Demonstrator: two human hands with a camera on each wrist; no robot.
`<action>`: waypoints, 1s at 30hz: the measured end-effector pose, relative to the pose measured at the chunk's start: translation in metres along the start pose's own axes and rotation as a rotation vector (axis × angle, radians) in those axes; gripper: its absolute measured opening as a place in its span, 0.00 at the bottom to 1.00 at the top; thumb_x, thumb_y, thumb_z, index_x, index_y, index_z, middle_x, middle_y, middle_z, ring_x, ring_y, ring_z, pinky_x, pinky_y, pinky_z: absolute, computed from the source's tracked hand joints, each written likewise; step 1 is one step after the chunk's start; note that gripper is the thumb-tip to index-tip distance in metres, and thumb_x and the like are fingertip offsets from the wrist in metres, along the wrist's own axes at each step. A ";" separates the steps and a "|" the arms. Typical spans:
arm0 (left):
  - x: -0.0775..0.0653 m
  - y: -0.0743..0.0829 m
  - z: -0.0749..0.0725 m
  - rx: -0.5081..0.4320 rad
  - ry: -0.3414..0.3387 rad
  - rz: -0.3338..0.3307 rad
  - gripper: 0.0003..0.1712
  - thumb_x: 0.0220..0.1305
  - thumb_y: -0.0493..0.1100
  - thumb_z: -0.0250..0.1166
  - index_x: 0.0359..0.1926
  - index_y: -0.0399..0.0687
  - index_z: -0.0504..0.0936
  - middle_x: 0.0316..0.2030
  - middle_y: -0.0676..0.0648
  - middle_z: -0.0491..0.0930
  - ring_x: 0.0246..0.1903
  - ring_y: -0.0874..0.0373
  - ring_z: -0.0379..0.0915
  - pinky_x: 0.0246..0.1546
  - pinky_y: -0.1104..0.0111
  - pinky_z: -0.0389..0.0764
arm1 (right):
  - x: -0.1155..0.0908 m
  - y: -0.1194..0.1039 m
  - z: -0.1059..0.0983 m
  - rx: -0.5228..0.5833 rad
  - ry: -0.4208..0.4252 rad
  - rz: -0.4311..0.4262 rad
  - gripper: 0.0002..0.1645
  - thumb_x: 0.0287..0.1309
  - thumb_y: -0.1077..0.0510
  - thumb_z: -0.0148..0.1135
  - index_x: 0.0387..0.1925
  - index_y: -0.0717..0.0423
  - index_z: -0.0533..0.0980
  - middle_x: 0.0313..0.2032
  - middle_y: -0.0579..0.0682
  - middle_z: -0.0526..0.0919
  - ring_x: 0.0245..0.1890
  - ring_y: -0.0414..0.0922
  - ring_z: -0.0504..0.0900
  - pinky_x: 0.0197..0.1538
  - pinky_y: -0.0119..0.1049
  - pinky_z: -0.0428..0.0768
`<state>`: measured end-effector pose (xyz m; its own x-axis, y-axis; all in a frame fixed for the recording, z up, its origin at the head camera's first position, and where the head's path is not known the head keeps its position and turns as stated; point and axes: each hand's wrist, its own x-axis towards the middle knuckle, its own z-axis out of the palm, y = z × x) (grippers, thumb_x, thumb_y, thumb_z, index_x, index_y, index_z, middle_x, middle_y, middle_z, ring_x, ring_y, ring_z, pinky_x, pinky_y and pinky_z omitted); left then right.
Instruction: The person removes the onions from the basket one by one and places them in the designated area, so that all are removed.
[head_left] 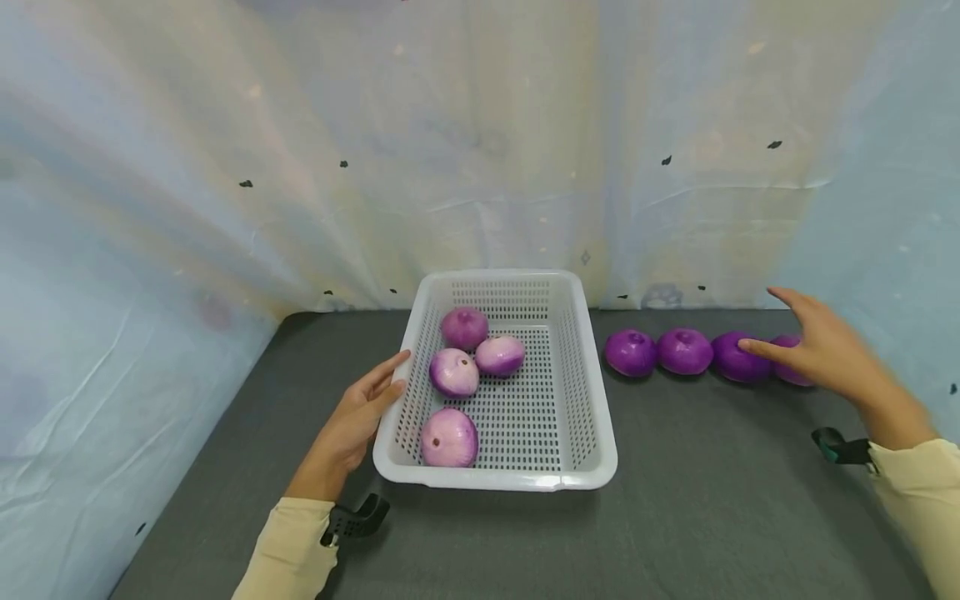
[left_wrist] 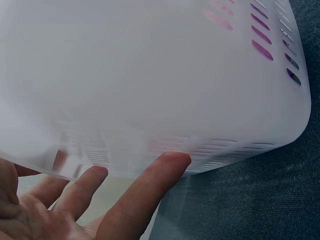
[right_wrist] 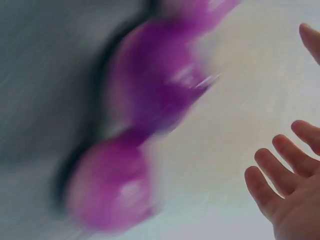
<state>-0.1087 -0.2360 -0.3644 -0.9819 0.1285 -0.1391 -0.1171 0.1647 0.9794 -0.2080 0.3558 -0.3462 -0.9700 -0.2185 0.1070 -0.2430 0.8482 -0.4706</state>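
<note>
The right hand [head_left: 836, 354] spreads its fingers apart, holding nothing, by four red onions [head_left: 684, 351] lined up on the worktop [head_left: 675, 483]. The left hand [head_left: 352, 421] touches the white plastic basket [head_left: 604, 442] with loosely extended fingers. Four more red onions [head_left: 450, 437] sit inside; the work looks about half done.

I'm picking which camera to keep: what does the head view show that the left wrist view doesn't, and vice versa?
Only the head view shows the right hand, the row of four purple onions beside the white basket, and the four paler onions whole inside it.

Only the left wrist view shows the basket's outer side up close, with pink and purple glimpsed through its slots.

Both share the left hand, the basket and the dark tabletop.
</note>
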 end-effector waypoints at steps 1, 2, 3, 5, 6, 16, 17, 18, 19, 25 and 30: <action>0.000 0.000 0.000 0.000 0.003 -0.004 0.33 0.77 0.50 0.53 0.78 0.59 0.56 0.75 0.43 0.60 0.65 0.42 0.69 0.52 0.61 0.80 | 0.002 -0.014 -0.001 0.008 -0.012 -0.017 0.60 0.59 0.42 0.69 0.79 0.57 0.45 0.74 0.74 0.50 0.71 0.75 0.49 0.63 0.74 0.53; 0.000 0.000 0.001 0.000 0.003 -0.008 0.33 0.77 0.50 0.53 0.78 0.59 0.56 0.75 0.43 0.60 0.65 0.42 0.69 0.52 0.61 0.80 | 0.005 -0.027 -0.002 0.016 -0.023 -0.036 0.60 0.58 0.42 0.69 0.79 0.54 0.45 0.75 0.72 0.49 0.72 0.74 0.49 0.63 0.74 0.53; 0.000 -0.001 0.001 0.000 0.004 -0.013 0.33 0.77 0.49 0.53 0.78 0.60 0.56 0.75 0.44 0.60 0.65 0.42 0.69 0.52 0.61 0.80 | 0.007 -0.041 -0.002 0.025 -0.033 -0.056 0.59 0.58 0.42 0.70 0.79 0.52 0.46 0.75 0.70 0.50 0.72 0.72 0.49 0.62 0.74 0.53; 0.000 -0.002 0.003 0.000 0.004 -0.021 0.33 0.77 0.49 0.53 0.78 0.60 0.56 0.75 0.44 0.59 0.66 0.41 0.68 0.53 0.61 0.79 | 0.013 -0.068 0.000 0.036 -0.065 -0.100 0.58 0.57 0.42 0.71 0.79 0.49 0.48 0.76 0.66 0.51 0.73 0.70 0.51 0.63 0.73 0.54; 0.000 -0.003 0.003 0.000 0.001 -0.023 0.33 0.77 0.49 0.53 0.78 0.60 0.56 0.76 0.44 0.59 0.67 0.41 0.67 0.54 0.61 0.79 | 0.016 -0.080 0.002 0.040 -0.085 -0.123 0.57 0.57 0.42 0.71 0.79 0.48 0.49 0.76 0.65 0.52 0.73 0.69 0.51 0.63 0.73 0.54; 0.002 -0.007 0.005 -0.019 -0.001 -0.012 0.33 0.76 0.49 0.54 0.77 0.60 0.56 0.75 0.44 0.60 0.66 0.42 0.68 0.54 0.58 0.79 | 0.043 -0.167 0.048 0.084 -0.219 -0.348 0.53 0.56 0.37 0.70 0.76 0.50 0.57 0.75 0.59 0.58 0.73 0.63 0.59 0.67 0.69 0.60; 0.002 -0.007 0.005 -0.017 -0.001 -0.010 0.33 0.76 0.49 0.54 0.77 0.60 0.57 0.75 0.44 0.60 0.66 0.42 0.68 0.54 0.59 0.79 | 0.045 -0.172 0.053 0.099 -0.233 -0.369 0.53 0.56 0.37 0.69 0.76 0.50 0.57 0.75 0.58 0.58 0.73 0.62 0.60 0.67 0.67 0.62; 0.003 -0.007 0.005 -0.014 -0.001 -0.007 0.33 0.76 0.49 0.54 0.77 0.60 0.57 0.75 0.44 0.60 0.66 0.43 0.68 0.54 0.60 0.79 | 0.047 -0.176 0.057 0.112 -0.244 -0.387 0.53 0.56 0.38 0.69 0.76 0.50 0.57 0.75 0.58 0.59 0.72 0.61 0.61 0.67 0.66 0.63; 0.003 -0.006 0.005 -0.011 -0.001 -0.003 0.33 0.76 0.49 0.54 0.77 0.60 0.57 0.75 0.44 0.60 0.66 0.44 0.69 0.53 0.61 0.79 | 0.049 -0.180 0.062 0.123 -0.255 -0.400 0.52 0.57 0.38 0.69 0.76 0.49 0.57 0.74 0.57 0.60 0.72 0.59 0.63 0.67 0.65 0.65; 0.004 -0.001 0.003 0.015 0.003 0.005 0.32 0.76 0.49 0.54 0.77 0.59 0.57 0.75 0.45 0.60 0.64 0.45 0.70 0.51 0.65 0.79 | 0.058 -0.199 0.088 0.189 -0.326 -0.433 0.49 0.57 0.42 0.71 0.74 0.49 0.60 0.72 0.53 0.63 0.59 0.53 0.77 0.52 0.52 0.82; 0.001 -0.001 0.001 0.027 0.018 -0.011 0.33 0.76 0.50 0.54 0.77 0.60 0.57 0.75 0.45 0.60 0.64 0.47 0.70 0.51 0.65 0.78 | 0.070 -0.214 0.112 0.167 -0.378 -0.454 0.48 0.57 0.40 0.70 0.73 0.51 0.62 0.72 0.53 0.64 0.67 0.57 0.71 0.58 0.55 0.78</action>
<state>-0.1097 -0.2355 -0.3651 -0.9832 0.1085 -0.1466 -0.1239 0.1927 0.9734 -0.2225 0.1048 -0.3357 -0.6913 -0.7221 0.0248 -0.5956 0.5502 -0.5853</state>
